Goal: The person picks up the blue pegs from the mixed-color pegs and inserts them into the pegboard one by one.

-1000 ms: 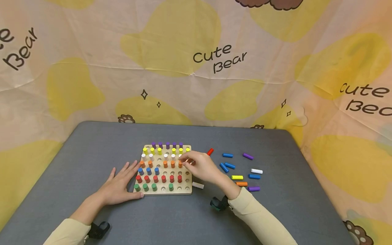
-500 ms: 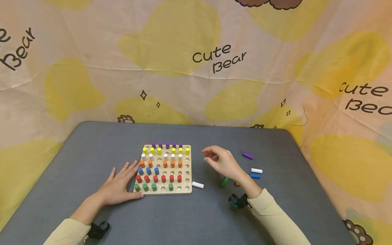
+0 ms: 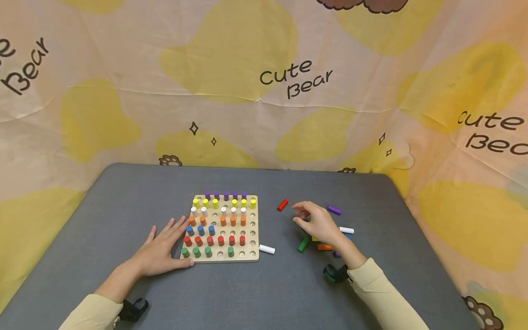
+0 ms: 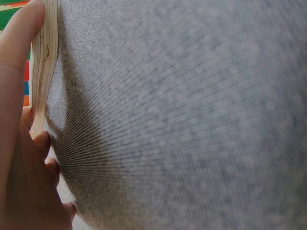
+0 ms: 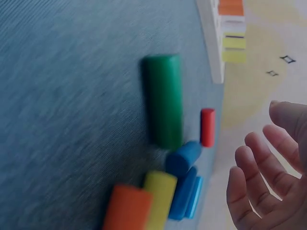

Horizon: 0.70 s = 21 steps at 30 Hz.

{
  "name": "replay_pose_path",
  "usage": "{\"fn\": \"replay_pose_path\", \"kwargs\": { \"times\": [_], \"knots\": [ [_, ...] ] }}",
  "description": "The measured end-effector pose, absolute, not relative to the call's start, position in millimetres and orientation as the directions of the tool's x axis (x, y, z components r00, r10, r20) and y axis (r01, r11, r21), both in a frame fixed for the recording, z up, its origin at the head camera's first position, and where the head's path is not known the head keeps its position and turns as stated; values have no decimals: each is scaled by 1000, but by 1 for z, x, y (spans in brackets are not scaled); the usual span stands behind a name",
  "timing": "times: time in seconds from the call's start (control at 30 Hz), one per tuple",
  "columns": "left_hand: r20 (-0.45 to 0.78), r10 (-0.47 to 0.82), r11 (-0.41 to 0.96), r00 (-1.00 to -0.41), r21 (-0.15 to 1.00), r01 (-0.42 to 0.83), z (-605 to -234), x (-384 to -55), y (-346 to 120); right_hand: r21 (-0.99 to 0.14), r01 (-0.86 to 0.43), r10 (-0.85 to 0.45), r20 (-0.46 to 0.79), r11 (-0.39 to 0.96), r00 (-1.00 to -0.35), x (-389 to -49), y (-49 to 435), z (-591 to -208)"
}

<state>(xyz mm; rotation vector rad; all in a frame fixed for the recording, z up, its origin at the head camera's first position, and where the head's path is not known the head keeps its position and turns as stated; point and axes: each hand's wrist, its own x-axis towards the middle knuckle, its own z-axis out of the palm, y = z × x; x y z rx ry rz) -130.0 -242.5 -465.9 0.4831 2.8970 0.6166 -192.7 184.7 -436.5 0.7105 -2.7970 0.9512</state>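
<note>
My left hand rests beside the wooden pegboard, its fingers at the left edge and its thumb at the near left corner. In the left wrist view, the thumb lies against the board's side. Rows of coloured pegs stand upright in the board, with several bare holes between them and at the right. Over the loose pegs to the right hovers my right hand, fingers loosely bent and apart. The right wrist view shows nothing in it. A green peg, a yellow peg and blue pegs lie below.
A red peg lies left of my right hand, and a white peg by the board's right edge. Past the hand are a purple peg and another white peg. An orange peg lies near the wrist. A printed cloth hangs behind.
My right hand has left the board's right side and moved right, over the loose pegs. The green peg, hidden at first, now shows on the table. My left hand has stayed still.
</note>
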Motion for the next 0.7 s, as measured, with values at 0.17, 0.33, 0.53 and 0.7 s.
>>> {"fn": "replay_pose_path", "kwargs": {
  "times": [0.17, 0.33, 0.53, 0.7],
  "knots": [
    [-66, 337, 862, -939, 424, 279, -466, -130, -242, -531, -447, -383, 234, 719, -894, -192, 194, -443],
    [-75, 335, 865, -939, 420, 275, -465, -130, -242, -512, -434, -376, 219, 741, -900, -192, 201, -452],
    [-78, 335, 869, -939, 412, 276, -465, -130, -243, -495, -413, -373, 183, 765, -910, -191, 205, -457],
    [-82, 334, 870, -939, 410, 274, -466, -131, -243, -481, -399, -372, 155, 780, -915, -190, 207, -460]
  ]
}}
